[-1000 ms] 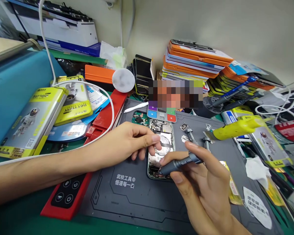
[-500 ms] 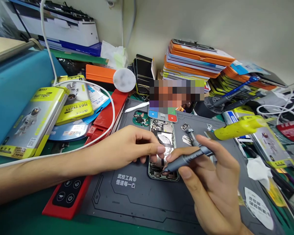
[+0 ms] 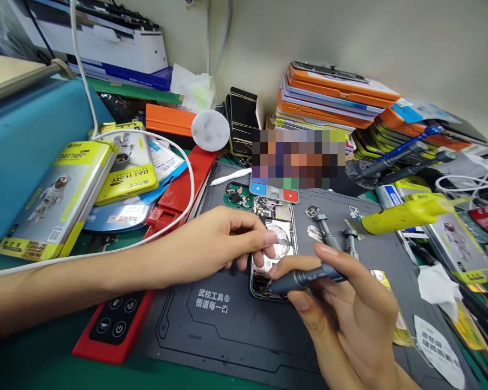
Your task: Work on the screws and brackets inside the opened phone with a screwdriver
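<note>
An opened phone [image 3: 284, 212] lies on the dark grey work mat [image 3: 228, 341], its inner parts showing. My right hand [image 3: 352, 303] grips a dark grey screwdriver [image 3: 303, 279], slanted so that its tip end is at the phone's near left corner; the very tip is hard to see. Over the phone's left edge, my left hand [image 3: 236, 233] has thumb and forefinger pressed together, and whatever is between them, if anything, is hidden. Beyond my right hand, two more grey drivers [image 3: 325, 227] lie on the mat, beside a blade and a small metal part.
A red tool [image 3: 117, 325] with a button panel runs along the mat's left side. Yellow battery boxes [image 3: 57, 200] and a white cable [image 3: 193, 179] are at left. A yellow bottle [image 3: 402, 216] and a white scrap [image 3: 439, 284] lie at right. Stacked orange cases [image 3: 337, 92] stand behind.
The screwdriver now lies flatter, with its tip end nearer the phone's left corner. My left fingertips have risen slightly. The whole view has shifted a little.
</note>
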{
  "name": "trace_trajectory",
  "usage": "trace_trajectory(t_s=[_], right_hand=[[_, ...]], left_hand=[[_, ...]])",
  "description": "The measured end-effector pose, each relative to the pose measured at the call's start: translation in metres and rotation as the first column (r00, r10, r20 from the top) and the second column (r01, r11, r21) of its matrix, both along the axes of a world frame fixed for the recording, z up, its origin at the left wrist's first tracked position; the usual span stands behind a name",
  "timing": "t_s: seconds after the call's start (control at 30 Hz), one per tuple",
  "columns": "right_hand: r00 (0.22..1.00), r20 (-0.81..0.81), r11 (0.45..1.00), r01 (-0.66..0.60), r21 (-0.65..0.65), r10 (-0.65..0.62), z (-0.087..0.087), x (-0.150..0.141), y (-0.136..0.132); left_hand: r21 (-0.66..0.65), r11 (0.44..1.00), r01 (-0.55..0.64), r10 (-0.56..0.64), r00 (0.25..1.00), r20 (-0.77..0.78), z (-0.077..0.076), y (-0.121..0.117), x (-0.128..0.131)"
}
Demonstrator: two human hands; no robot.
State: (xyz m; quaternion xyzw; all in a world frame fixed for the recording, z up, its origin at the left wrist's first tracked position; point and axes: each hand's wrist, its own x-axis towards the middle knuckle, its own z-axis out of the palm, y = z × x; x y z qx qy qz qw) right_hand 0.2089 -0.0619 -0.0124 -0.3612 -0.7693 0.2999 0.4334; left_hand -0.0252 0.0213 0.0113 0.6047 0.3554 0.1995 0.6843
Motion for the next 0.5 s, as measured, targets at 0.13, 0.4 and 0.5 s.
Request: trace_trajectory(t_s=[0.13,0.4,0.5], right_hand=[[1.000,0.008,1.000,-0.015,0.008,0.015,-0.004,0.004,-0.002],[0.993,0.119,0.974,-0.040,0.223,0.014,0.003,-0.003,0.000],[0.988,0.149,0.977,-0.078,0.199,0.049,0.007,-0.004,0.000]], left_hand=[[-0.017,1.000,-0.003,0.003,1.000,0.021,0.001,0.000,0.000],[-0.012,1.000,-0.003,0.004,1.000,0.023,0.003,0.000,0.000],[-0.029,1.000,-0.002,0.003,0.999,0.034,0.002,0.000,0.001]])
